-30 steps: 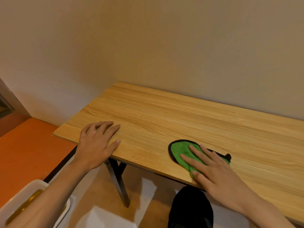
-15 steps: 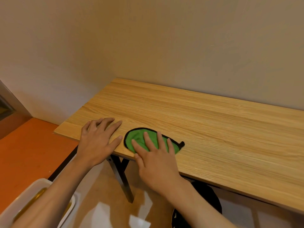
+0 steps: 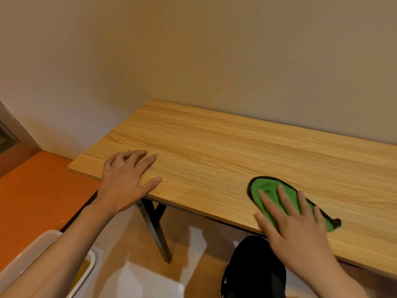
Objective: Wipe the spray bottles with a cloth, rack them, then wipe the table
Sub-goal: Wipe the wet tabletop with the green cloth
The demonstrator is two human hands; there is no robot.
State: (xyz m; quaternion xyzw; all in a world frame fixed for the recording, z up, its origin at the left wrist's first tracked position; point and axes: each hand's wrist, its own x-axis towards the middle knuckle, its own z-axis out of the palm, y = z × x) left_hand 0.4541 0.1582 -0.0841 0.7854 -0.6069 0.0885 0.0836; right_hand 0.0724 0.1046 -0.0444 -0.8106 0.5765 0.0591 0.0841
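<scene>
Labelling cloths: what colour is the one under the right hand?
Green cloth with black edging; head view.

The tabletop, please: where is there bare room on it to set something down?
The tabletop is bare between the left hand and the green cloth, and along the back strip by the wall. It is taken at the near left corner, under the left hand, and at the near edge where the right hand presses the cloth.

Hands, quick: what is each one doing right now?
Left hand: open, resting flat on the table, holding nothing.
Right hand: open, pressing the green cloth flat onto the table.
</scene>
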